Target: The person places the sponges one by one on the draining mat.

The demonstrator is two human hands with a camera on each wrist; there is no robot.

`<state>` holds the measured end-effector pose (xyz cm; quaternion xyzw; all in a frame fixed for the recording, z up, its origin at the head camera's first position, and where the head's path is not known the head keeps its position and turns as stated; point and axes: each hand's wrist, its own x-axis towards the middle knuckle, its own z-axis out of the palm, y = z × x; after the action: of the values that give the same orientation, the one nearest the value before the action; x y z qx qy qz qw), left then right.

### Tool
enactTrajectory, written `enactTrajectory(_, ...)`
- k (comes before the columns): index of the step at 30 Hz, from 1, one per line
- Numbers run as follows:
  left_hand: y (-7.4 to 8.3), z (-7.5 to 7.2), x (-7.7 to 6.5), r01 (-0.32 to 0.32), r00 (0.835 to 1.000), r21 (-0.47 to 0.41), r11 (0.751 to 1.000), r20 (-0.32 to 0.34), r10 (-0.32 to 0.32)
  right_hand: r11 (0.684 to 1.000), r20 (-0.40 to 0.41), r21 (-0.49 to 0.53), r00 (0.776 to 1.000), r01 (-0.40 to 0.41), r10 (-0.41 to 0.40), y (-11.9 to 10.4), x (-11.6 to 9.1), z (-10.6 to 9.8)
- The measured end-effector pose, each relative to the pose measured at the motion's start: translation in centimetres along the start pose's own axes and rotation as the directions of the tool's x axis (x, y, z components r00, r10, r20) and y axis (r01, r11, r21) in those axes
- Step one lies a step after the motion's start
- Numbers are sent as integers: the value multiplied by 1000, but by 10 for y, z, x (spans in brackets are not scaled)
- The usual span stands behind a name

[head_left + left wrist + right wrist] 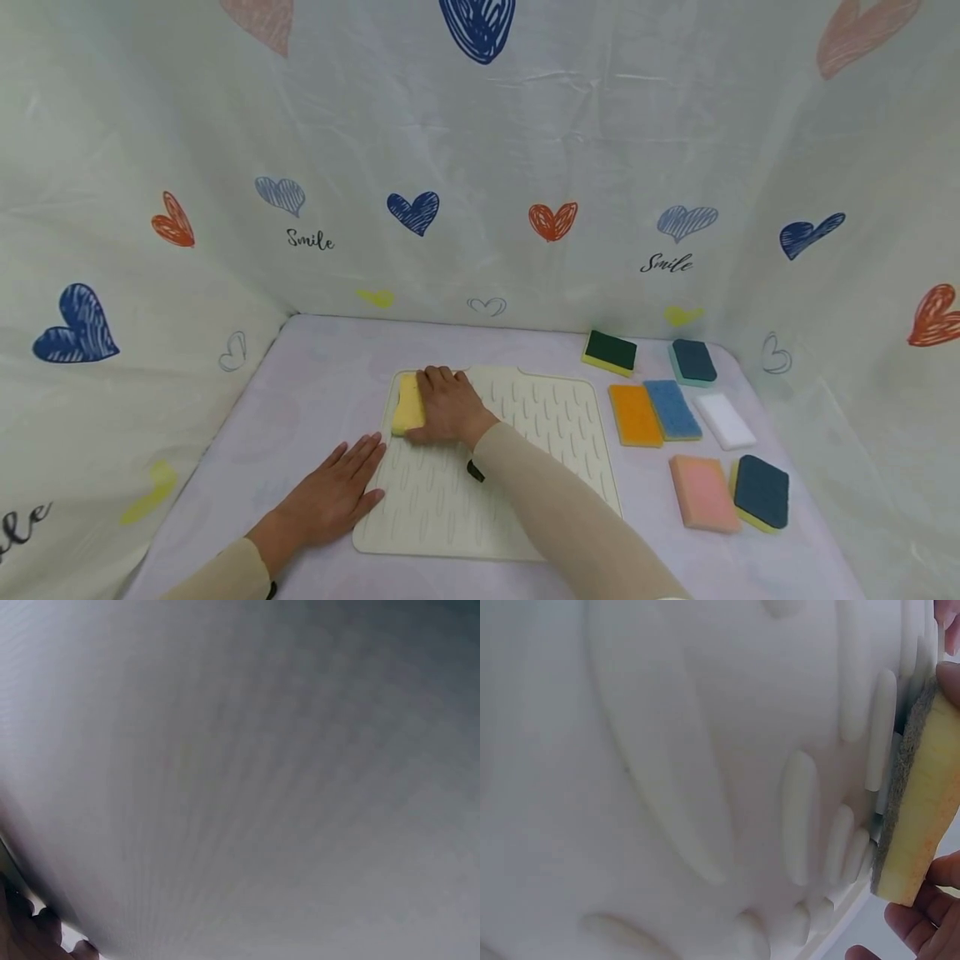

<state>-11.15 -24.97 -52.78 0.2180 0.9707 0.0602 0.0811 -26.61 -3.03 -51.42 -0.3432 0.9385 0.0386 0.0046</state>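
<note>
My right hand [452, 408] grips a yellow sponge [408, 407] at the upper left part of a cream ridged mat [442, 512]. In the right wrist view, thumb and fingers hold the sponge [922, 802] by its opposite ends, and its grey scouring side faces the mat's raised ridges [801, 817]. Fairly straight fingers show on my left hand [337, 492], which rests at the mat's left edge, partly on the tablecloth, holding nothing. A close pale surface fills most of the left wrist view, with a few dark fingertips [49, 926] in the lower left corner.
Right of the mat lie several sponges: a green-topped one [609, 352], a teal one [693, 362], an orange one [636, 415], a blue one [672, 410], a white one [725, 421], a pink one [703, 492] and a dark-topped one [761, 492]. Heart-patterned curtains [480, 133] surround the table.
</note>
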Motion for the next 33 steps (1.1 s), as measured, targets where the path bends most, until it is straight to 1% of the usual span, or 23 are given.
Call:
enactTrajectory(14,4,3,4,-10,1000,0,1000,6,10,1000,17,-7,1000,-25,26,1,-6,3)
enactTrajectory(18,4,4,5,-17,1000,-8,1000,-4,17,999,26,-11,999,-35,35,1,-7,2)
enactTrajectory(22,2,7,5,-22,1000,5,1000,-22,22,1000,14,-9,1000,-24,25,2,-8,-3)
enactTrajectory(27,-1,9,4,-16,999,30,999,-37,17,999,-46,-34,999,1,-2,9,-14,-22)
enactTrajectory(30,-1,7,3,-11,999,24,1000,-32,12,998,-97,-57,995,8,-13,18,-24,-32)
enactTrajectory(33,-1,4,2,-9,999,14,1000,-32,10,996,-172,-90,985,18,-34,32,-38,-35)
